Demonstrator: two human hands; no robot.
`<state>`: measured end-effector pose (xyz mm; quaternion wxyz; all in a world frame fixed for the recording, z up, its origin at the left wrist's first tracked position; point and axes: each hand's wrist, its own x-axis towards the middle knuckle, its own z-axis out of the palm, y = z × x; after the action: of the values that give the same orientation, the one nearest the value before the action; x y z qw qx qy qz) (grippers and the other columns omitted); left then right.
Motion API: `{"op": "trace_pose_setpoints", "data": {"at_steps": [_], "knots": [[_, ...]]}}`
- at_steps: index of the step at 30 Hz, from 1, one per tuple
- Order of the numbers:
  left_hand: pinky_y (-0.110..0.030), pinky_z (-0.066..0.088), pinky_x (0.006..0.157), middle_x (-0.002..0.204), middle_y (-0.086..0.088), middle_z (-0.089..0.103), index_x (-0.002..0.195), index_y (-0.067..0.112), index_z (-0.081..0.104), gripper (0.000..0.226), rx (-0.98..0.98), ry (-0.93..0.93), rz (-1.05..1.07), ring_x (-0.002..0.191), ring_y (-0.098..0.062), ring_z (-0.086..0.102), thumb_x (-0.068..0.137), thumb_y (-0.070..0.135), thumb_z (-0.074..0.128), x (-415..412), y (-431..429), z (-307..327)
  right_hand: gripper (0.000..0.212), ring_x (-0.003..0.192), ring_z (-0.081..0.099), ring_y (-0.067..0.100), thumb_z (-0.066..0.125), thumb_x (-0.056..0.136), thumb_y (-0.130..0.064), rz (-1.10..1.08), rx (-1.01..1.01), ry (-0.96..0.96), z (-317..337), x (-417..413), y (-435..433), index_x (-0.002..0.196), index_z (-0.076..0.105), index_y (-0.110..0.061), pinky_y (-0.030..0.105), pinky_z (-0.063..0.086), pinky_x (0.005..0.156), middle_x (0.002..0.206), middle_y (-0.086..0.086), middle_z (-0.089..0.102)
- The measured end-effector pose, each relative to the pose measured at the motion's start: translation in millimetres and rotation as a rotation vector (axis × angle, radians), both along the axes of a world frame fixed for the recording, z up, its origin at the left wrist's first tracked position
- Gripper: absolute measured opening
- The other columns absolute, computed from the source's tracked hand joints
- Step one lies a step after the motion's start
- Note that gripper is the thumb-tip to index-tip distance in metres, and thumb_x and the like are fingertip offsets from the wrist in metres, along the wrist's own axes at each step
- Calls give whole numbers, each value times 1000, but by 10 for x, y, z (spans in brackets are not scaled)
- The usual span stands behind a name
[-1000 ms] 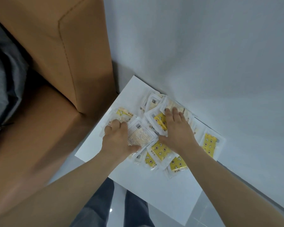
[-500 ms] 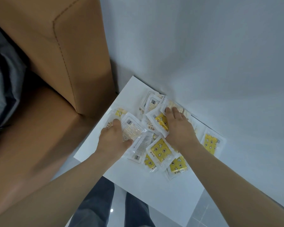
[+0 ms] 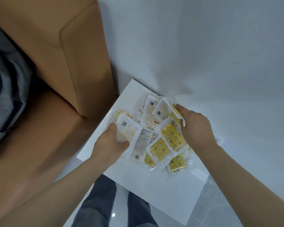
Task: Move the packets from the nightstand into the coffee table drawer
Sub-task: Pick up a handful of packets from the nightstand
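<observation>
Grey bedding point(image 3: 5, 89) lies far left of the white tabletop point(image 3: 154, 190); a tan leather bed frame point(image 3: 75, 66) sits just beside its left edge. Over the tabletop's left part we see the left hand point(image 3: 111, 145), fingers curled round a pale packet point(image 3: 128, 131). Yellow and pale packets point(image 3: 169, 141) lie overlapping mid-tabletop. Toward the tabletop's far right, the right hand point(image 3: 195, 128) pinches a few of them. Dark trouser legs point(image 3: 102, 203) show below the tabletop's near edge.
</observation>
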<state>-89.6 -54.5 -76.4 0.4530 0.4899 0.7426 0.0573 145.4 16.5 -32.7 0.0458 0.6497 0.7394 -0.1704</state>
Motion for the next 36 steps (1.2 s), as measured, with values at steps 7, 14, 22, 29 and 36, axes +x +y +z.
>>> {"op": "trace_pose_setpoints", "data": {"at_steps": [7,14,22,29,36], "knots": [[-25,56,64,115,7,60,106,21,43,36,35,-18,5,92,-14,62,83,26,69,-26,-25,655,36,54,43,0,44,91,-14,-160,24,322,618,-26,-230,121,62,-19,8,28,50,69,-12,58],[-35,55,62,95,5,63,96,19,46,30,156,-12,-27,79,-13,61,80,28,70,49,-99,1598,47,45,40,4,48,89,-9,-205,47,367,1502,-77,-533,63,29,-43,13,33,48,50,-13,35],[-29,41,54,81,-2,59,87,13,44,30,337,-27,-50,68,-17,54,80,27,70,252,-340,2714,36,48,43,5,49,89,-10,-249,147,455,2519,-6,-1023,69,50,-40,16,28,46,51,-13,42],[-44,49,63,79,-6,62,93,10,48,29,532,-95,-97,73,-27,58,78,23,69,292,-364,3483,35,56,43,6,43,84,-17,-222,274,372,3207,-21,-1263,109,65,-28,12,27,51,59,-15,47],[-43,46,65,75,-3,58,88,13,44,30,656,-122,-268,71,-26,55,76,26,68,97,-218,3977,44,54,46,-3,44,87,-12,-352,382,403,3661,-303,-1551,62,31,-46,12,32,49,55,-27,49]]}}
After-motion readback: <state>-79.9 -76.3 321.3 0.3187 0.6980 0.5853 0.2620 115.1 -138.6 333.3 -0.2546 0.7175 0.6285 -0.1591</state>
